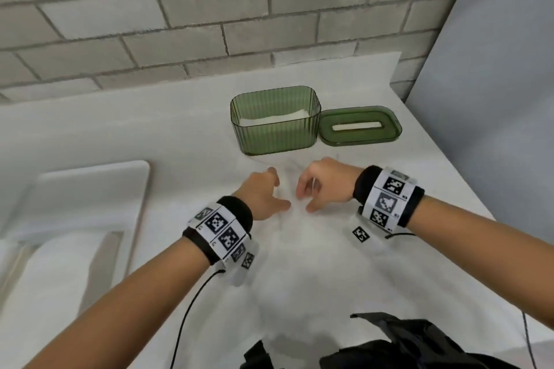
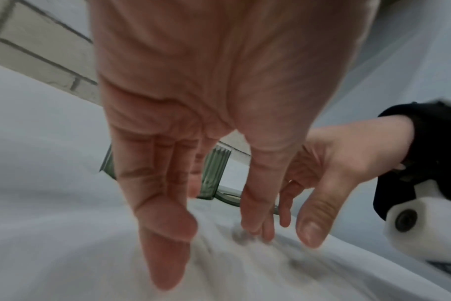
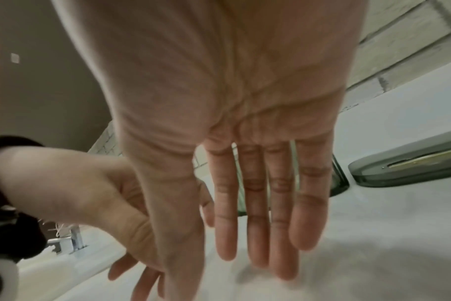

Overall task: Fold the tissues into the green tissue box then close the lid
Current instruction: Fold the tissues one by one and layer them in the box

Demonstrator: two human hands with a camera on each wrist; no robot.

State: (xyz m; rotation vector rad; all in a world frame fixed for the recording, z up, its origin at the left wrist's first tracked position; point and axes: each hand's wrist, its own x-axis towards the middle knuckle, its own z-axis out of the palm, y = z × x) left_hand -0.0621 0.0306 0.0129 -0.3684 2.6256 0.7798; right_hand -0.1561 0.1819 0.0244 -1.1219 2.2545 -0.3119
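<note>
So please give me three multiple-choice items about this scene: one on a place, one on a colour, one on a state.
1. Where does the lid lie?
A. On the box
B. On the counter, right of the box
C. In the sink

2. What colour is the tissue box?
A. Green
B. Blue
C. Red

3. What state is the box in?
A. Shut
B. Tipped over
C. Open, with white tissue inside

Answers: 1 B, the lid lies flat beside the box's right wall. 2 A, its ribbed walls are clear green. 3 C, the top is uncovered and white tissue shows inside.
</note>
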